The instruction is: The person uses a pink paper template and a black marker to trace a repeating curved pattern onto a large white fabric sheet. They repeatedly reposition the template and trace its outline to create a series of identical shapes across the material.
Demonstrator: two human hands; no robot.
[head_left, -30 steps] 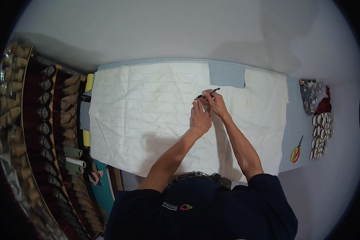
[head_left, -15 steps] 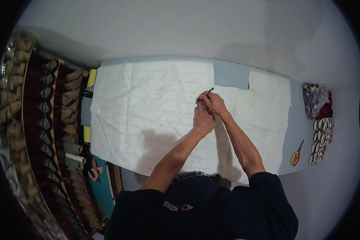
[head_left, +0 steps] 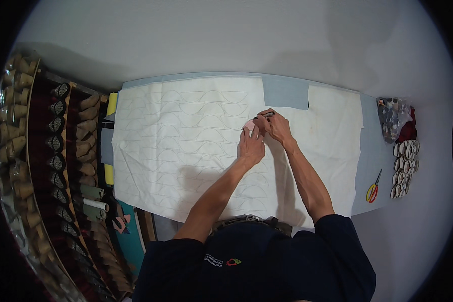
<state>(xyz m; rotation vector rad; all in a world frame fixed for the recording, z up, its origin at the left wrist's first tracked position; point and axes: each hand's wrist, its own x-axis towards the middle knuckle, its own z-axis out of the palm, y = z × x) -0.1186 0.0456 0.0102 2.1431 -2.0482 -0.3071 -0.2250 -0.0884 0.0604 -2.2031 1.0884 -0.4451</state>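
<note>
A large white sheet of material (head_left: pixel 327 146) covers most of the table, with rows of curved, half-moon outlines drawn across its left part. My left hand (head_left: pixel 250 147) lies on it, fingers stretched out over a small pinkish template (head_left: pixel 248 124) with a rounded edge. Part of that template is hidden under the fingers. Just to the right, my right hand (head_left: pixel 278 128) grips a dark pen (head_left: pixel 269 114), its tip by the template's upper edge. The two hands are close together.
Scissors (head_left: pixel 374 187) with red and yellow handles lie on the table's right. Beyond them are a clear plastic bag (head_left: pixel 389 118) and a stack of pale looped pieces (head_left: pixel 403 168). Shelves of shoe forms (head_left: pixel 15 110) and dark patterned uppers (head_left: pixel 57 135) line the left.
My left fingers have stretched forward and flattened, uncovering the pinkish template. My right hand has moved slightly right, the pen now more level. The view has shifted a little.
</note>
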